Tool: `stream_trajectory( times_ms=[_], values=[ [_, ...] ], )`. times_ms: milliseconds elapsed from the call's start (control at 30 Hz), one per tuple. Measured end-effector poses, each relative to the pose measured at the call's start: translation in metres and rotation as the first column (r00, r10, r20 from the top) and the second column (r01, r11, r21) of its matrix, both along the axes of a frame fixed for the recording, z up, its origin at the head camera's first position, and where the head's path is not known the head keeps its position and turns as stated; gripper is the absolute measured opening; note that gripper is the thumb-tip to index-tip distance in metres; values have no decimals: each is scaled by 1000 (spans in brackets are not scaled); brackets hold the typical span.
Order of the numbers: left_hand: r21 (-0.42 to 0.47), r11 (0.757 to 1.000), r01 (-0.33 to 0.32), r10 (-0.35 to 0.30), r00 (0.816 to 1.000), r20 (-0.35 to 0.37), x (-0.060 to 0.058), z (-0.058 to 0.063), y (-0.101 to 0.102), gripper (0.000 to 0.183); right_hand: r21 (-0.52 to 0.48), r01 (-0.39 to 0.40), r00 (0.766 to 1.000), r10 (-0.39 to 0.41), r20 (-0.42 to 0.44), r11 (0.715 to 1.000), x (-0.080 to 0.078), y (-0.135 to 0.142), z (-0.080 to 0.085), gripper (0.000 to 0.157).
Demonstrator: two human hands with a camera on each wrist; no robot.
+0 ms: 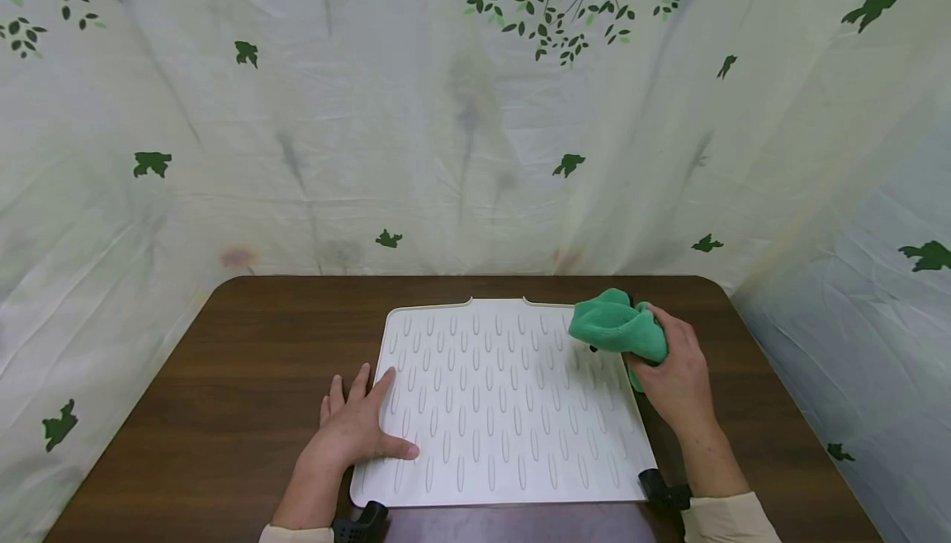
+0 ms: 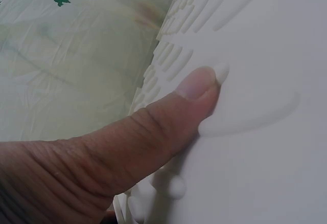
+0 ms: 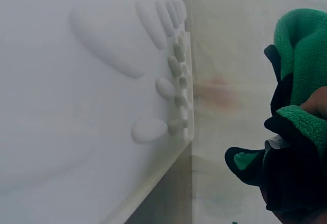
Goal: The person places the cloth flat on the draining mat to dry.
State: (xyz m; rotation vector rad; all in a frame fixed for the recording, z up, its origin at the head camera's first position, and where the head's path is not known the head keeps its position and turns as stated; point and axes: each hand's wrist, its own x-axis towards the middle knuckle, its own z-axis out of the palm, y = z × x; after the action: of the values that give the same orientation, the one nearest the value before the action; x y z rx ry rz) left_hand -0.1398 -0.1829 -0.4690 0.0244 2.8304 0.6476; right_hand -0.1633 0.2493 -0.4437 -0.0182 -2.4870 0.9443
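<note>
A white plastic drainboard (image 1: 494,411) with rows of raised oblong ridges lies on the brown table. My left hand (image 1: 355,432) rests at its left edge with the fingers spread, and the thumb lies on the ridged surface. The left wrist view shows this thumb (image 2: 168,119) close up, its tip against a ridge. Over the drainboard's far right corner, my right hand (image 1: 679,382) grips a bunched green cloth (image 1: 617,324). In the right wrist view the fluffy green cloth (image 3: 306,55) has black edging and a small pale tag; it hangs apart from the drainboard there.
The brown wooden table (image 1: 275,361) has rounded far corners. A pale curtain (image 1: 416,130) with green leaf prints hangs behind it and along both sides. A greyish strip (image 1: 513,524) shows below the drainboard's near edge. Black wrist cameras sit on both wrists.
</note>
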Motion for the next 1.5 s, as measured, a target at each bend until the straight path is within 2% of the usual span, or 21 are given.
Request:
stream_trajectory(
  times_ms=[500,700,867,1000,1500],
  values=[
    [0,1000,1,-1,1000,0,1,1,0,130,-6,-22,999,22,34,1000,1,-7,-4,71],
    [-9,1000,17,-17,1000,-8,2,2,3,126,21,-62,998,61,31,998,2,-12,-8,71],
    [-9,1000,17,-17,1000,-15,2,2,6,124,22,-55,998,55,12,998,2,-11,-10,73],
    [-17,1000,9,-9,1000,-16,1,1,5,124,19,-47,999,47,15,999,1,-10,-9,74],
    [-2,1000,2,-2,1000,-7,1,2,3,125,46,-109,994,110,-10,993,3,-26,0,78]
  ],
)
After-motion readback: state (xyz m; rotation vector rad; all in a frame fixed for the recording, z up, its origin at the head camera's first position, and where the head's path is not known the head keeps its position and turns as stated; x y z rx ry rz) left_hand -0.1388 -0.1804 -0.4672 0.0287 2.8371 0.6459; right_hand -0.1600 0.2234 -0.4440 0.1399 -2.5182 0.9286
